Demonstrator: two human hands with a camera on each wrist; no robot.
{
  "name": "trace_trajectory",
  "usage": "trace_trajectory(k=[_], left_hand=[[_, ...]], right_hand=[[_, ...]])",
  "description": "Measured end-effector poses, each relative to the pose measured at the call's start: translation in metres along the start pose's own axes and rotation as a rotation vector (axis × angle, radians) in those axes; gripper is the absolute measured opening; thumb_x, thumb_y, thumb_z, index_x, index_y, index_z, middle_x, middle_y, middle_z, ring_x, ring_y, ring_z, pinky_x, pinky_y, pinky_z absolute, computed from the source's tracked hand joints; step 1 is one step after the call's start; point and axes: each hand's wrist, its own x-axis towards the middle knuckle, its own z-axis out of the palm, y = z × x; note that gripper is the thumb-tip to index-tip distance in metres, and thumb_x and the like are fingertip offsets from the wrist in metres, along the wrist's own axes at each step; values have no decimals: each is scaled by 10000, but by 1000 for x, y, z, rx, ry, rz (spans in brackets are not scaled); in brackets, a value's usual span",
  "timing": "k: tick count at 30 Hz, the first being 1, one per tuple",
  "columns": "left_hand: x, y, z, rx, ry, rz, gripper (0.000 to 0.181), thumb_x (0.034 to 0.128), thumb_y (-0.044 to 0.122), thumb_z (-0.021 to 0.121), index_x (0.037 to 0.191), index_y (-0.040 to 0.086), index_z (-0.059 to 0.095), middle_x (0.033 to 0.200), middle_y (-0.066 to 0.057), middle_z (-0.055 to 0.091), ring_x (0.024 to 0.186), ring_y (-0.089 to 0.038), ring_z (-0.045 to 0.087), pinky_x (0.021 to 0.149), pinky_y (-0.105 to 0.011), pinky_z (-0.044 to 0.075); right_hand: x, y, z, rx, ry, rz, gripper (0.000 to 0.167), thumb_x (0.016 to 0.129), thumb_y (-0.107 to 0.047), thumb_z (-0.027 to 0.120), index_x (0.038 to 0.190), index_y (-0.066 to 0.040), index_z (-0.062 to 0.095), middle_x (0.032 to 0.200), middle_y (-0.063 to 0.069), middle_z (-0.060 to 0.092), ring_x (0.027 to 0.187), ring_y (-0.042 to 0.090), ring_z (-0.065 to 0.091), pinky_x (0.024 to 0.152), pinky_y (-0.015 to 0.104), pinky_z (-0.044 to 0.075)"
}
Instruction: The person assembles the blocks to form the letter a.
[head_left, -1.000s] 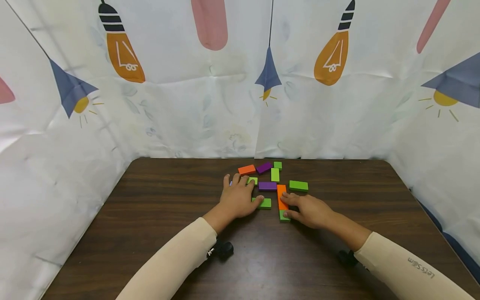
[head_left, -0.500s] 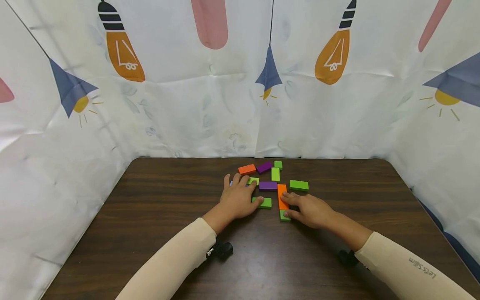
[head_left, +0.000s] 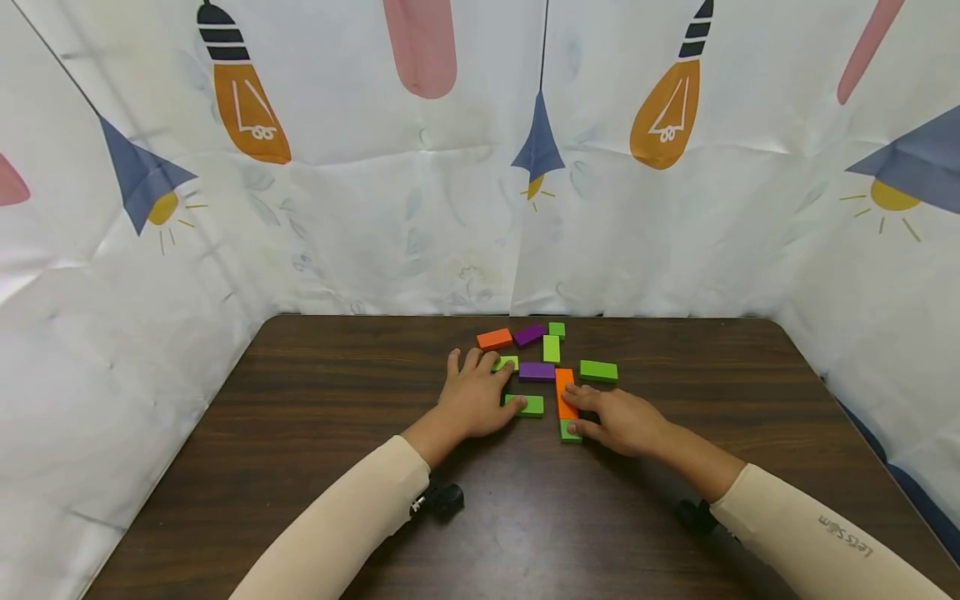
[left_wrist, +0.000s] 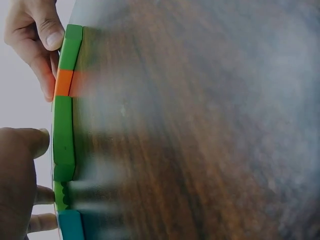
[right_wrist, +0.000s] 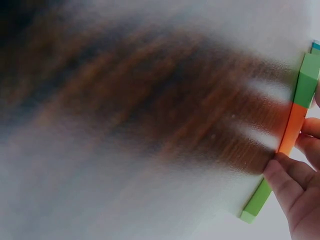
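Note:
My left hand (head_left: 474, 402) rests with fingers spread at the left of a group of coloured blocks. Its thumb touches a green block (head_left: 533, 406), and its index fingertip is on a light green block (head_left: 506, 364), partly covered. A teal block (left_wrist: 71, 225) shows by its fingers in the left wrist view. My right hand (head_left: 622, 419) lies with extended fingers on an orange block (head_left: 564, 390), its thumb at a short green block (head_left: 568, 433) that touches the orange one's near end. A purple block (head_left: 536, 372) lies between the hands.
Behind the hands lie another orange block (head_left: 494, 339), a tilted purple block (head_left: 529, 334), a small green block (head_left: 557, 329) and an upright-lying light green block (head_left: 551, 349). A longer green block (head_left: 598, 371) is at the right. The dark wooden table (head_left: 315, 450) meets a patterned curtain (head_left: 375, 250).
The light green block at the left index finger has shifted slightly. A bit of blue between the left fingers no longer shows in the head view. Both hands stay nearly still.

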Motion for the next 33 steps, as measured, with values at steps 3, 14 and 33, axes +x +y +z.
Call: trace_trajectory(k=[3,14,33], left_hand=[[0,-1,0,-11,-3,6,711,995,687,430,1554,249,478,1509,-52,446,1418,-318,309,1164,-663,104],[0,0,-1,-34,9,47,704,1001,656,457,1553,220,472,1537,-50,432,1428,-309,321,1158,-640,126],[-19,7,1,31,177,274,265,1032,285,620,1262,325,745,1047,40,588,1062,-208,477,1055,-562,299]], right_hand=[[0,0,0,0,0,-2,598,1011,-357,655,1510,-63,511,1499,145,516,1340,324,531,1001,527,491],[1,2,0,2,-8,-1,610,1010,-372,653,1516,-65,503,1507,134,509,1346,319,526,1013,529,483],[1,1,1,2,-14,16,612,1013,-377,648,1525,-79,493,1507,155,502,1330,336,538,990,533,496]])
